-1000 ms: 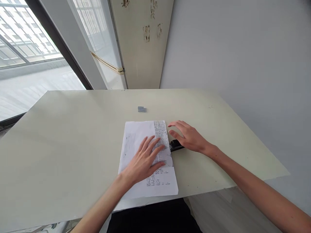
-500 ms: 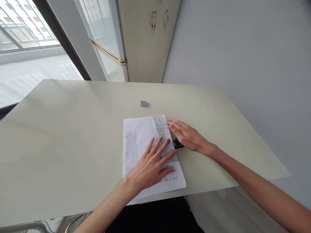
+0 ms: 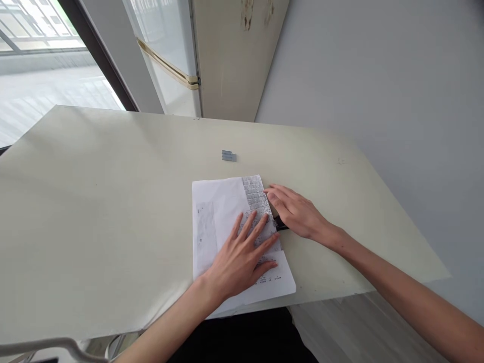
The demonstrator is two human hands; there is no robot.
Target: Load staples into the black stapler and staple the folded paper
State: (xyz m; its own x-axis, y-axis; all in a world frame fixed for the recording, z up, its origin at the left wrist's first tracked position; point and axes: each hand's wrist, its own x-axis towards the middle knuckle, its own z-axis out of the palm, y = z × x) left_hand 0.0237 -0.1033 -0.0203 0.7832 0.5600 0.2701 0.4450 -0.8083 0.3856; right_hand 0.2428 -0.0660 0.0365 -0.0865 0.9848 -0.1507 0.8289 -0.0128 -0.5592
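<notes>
The printed paper (image 3: 225, 201) lies on the pale desk (image 3: 113, 227), close to the near edge, directly under the left hand (image 3: 240, 259). That hand is palm down with its fingers fanned wide, resting across the middle and right part of the page; it spreads over the paper rather than gripping it. Dense rows of print run down the page's upper right side beyond the fingertips, a faint grey patch shows on its left part, and the lower right corner reaches out past the thumb.

At the paper's right edge sits a black stapler (image 3: 280, 224), just beside the left hand's index finger and mostly covered by the right hand (image 3: 297, 212). Its visible end meets the page edge; how far it runs beneath the sheet cannot be told. The right hand is palm down over it, fingers extended and held close together, their tips at the margin of the paper. Whether its palm presses on the stapler is hidden.

Beyond the page's top edge, apart from both hands, a small cluster of grey staple strips (image 3: 229, 156) lies on the desk.
</notes>
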